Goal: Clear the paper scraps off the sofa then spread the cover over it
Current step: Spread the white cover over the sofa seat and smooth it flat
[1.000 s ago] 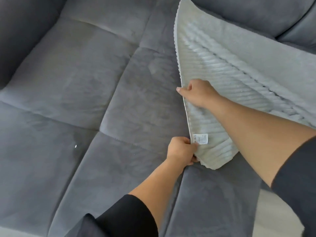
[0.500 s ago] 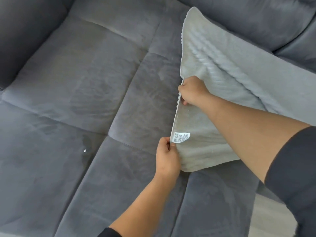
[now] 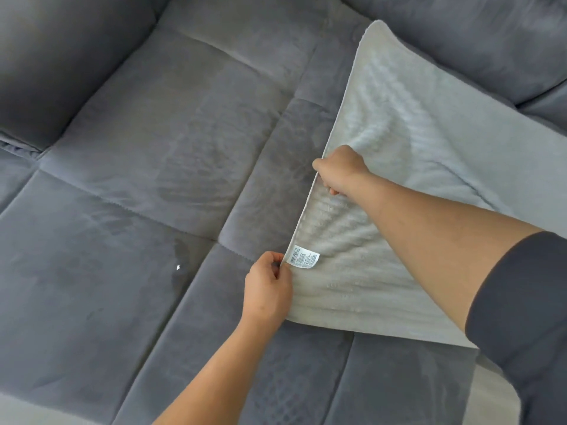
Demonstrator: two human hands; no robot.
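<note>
Grey quilted sofa (image 3: 129,167) fills my view; one white paper scrap (image 3: 178,267) remains mid-seat. Light ribbed cover (image 3: 414,142) lies over the right half only. Left hand (image 3: 267,289) pinches its edge beside the care label (image 3: 303,257); right hand (image 3: 340,168) grips farther along. Spreading barely started, I judge.

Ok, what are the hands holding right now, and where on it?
Both grip the light grey ribbed fabric cover along its left edge: left hand beside the white care label, right hand farther up.
</note>
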